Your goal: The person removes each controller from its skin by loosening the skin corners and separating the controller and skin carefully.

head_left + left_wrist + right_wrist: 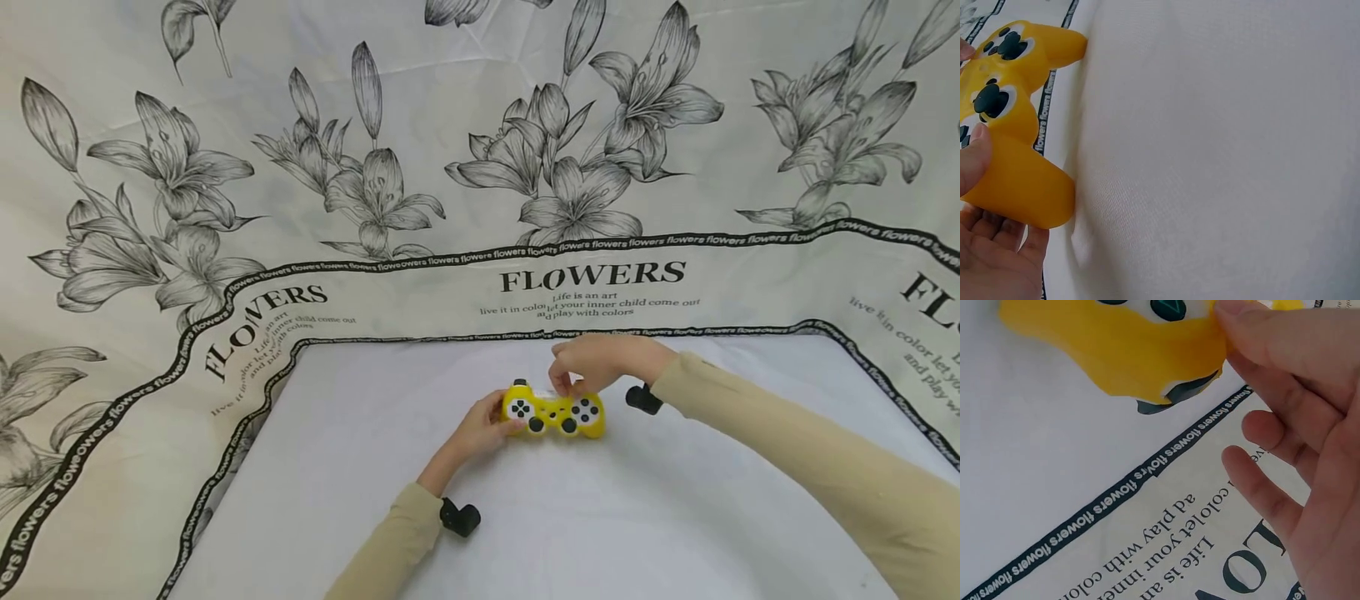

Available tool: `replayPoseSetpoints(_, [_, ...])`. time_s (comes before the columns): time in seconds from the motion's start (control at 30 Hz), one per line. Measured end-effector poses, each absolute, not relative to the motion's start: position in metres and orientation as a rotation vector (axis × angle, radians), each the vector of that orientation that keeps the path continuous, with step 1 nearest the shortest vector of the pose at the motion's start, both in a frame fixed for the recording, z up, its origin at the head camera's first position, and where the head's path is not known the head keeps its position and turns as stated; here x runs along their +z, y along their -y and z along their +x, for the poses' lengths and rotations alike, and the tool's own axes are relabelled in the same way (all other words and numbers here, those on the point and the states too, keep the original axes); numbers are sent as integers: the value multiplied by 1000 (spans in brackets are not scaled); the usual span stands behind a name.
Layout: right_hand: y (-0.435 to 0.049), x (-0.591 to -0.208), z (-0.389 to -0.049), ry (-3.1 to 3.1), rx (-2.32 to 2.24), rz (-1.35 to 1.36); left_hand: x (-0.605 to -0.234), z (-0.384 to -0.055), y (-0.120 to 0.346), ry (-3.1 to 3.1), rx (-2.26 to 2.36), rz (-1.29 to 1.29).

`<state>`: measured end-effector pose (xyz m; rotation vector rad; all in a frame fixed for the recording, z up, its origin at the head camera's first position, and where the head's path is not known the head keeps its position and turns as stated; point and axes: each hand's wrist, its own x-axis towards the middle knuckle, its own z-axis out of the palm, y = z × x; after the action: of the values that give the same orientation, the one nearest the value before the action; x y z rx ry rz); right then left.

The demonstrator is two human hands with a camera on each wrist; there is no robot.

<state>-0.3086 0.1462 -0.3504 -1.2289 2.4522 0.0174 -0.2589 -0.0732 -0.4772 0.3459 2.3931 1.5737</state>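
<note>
A yellow game controller (553, 407) with black thumbsticks and white button patches is held face up over the far part of the table. My left hand (480, 425) grips its left end; in the left wrist view the thumb lies on the face, with the fingers under the yellow handle (1029, 178). From the far side, my right hand (588, 364) pinches the controller's upper edge near its middle. Thumb and forefinger meet that edge in the right wrist view, where the other fingers of the hand (1316, 406) stand away from the yellow body (1141, 356).
White cloth covers the table (420, 375). Behind it hangs a cloth backdrop (420, 300) printed with lilies and "FLOWERS" lettering, its dark border running along the table's far edge. Black wrist cameras sit on the left wrist (460, 517) and right wrist (644, 399).
</note>
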Motion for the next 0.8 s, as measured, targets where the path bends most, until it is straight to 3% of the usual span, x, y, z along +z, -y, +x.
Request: replayPoseSetpoints(0.8, [-142,-355,-314,-2357,57,-1352,-481,-260,79,-2359,1502,540])
